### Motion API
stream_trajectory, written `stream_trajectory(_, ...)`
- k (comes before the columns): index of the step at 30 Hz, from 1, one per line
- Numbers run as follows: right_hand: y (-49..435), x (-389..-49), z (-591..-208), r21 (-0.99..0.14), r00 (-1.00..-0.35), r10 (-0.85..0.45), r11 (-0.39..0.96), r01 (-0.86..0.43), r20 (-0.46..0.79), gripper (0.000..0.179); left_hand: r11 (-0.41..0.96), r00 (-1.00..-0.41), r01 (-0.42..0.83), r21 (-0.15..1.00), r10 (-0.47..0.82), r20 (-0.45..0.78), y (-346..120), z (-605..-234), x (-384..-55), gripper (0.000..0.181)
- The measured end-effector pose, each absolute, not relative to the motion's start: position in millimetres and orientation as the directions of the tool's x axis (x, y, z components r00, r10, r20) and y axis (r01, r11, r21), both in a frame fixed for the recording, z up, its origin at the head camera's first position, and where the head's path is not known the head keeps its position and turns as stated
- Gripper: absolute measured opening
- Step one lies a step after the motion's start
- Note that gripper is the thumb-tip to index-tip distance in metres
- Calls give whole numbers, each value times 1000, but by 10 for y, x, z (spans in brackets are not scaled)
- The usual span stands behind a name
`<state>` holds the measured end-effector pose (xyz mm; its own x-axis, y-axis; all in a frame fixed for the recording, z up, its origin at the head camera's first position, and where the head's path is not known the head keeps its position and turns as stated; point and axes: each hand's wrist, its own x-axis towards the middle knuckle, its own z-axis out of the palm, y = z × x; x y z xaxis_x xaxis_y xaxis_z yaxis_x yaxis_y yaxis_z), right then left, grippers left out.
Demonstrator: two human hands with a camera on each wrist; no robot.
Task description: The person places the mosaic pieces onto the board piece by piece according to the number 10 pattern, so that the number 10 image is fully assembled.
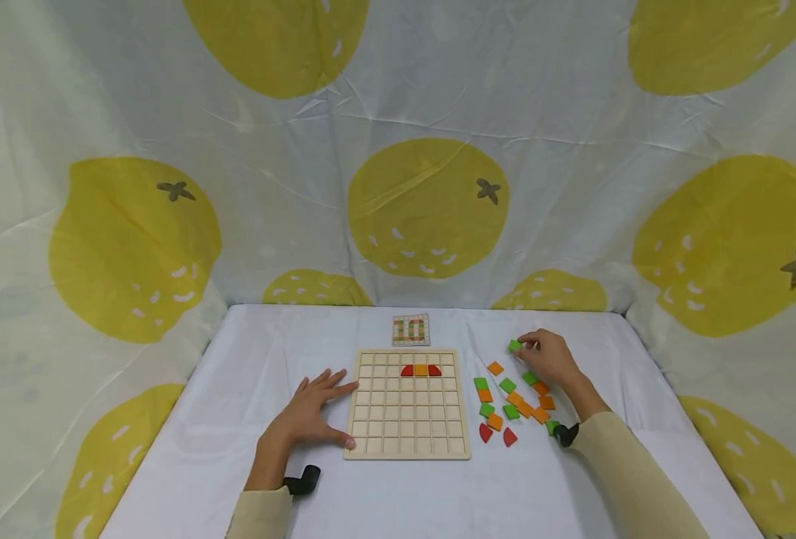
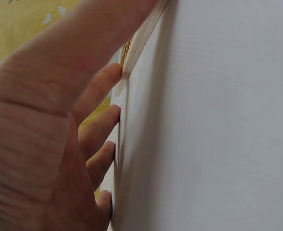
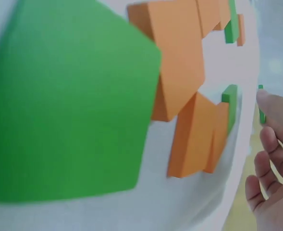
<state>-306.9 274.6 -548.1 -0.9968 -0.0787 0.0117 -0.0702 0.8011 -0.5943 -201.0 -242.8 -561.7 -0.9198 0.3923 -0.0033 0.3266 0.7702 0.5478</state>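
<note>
My left hand lies with spread fingers at the left edge of a wooden grid board, its thumb and index finger touching the frame. Three tiles sit in the board's second row: a red quarter-round, an orange square and another red quarter-round. Beyond the board's right side, my right hand pinches a green square tile between thumb and fingertips. In the right wrist view that green tile shows only as a thin edge by the thumb.
Loose green and orange squares and two red quarter-rounds are scattered right of the board, under and before my right hand. A small patterned card lies behind the board. A lemon-print curtain stands at the table's back.
</note>
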Motion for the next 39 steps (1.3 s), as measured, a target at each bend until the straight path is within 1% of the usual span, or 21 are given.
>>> stream_trajectory(9,2617,-2997,-5437,-575,-989,-131,806,-143,63,35,772,-920,330,543,391,4,-2437,-5625,-2008,110)
stream_trajectory(16,2340,-2900,-5335,-578,-972,-211,782,-234,108,32,766,-920,329,552,391,5,-2431,-5623,-1991,110)
stream_trajectory(21,2098,-2867,-5321,-591,-956,-275,757,-279,99,30,768,-924,321,554,382,7,-2446,-5636,-1953,110)
stream_trajectory(26,1875,-2827,-5351,-623,-947,-313,728,-288,71,29,770,-926,321,552,377,13,-2456,-5636,-1931,111)
stream_trajectory(39,1458,-2670,-5457,-658,-907,-415,664,-356,72,24,755,-915,344,558,402,20,-2428,-5599,-1987,109)
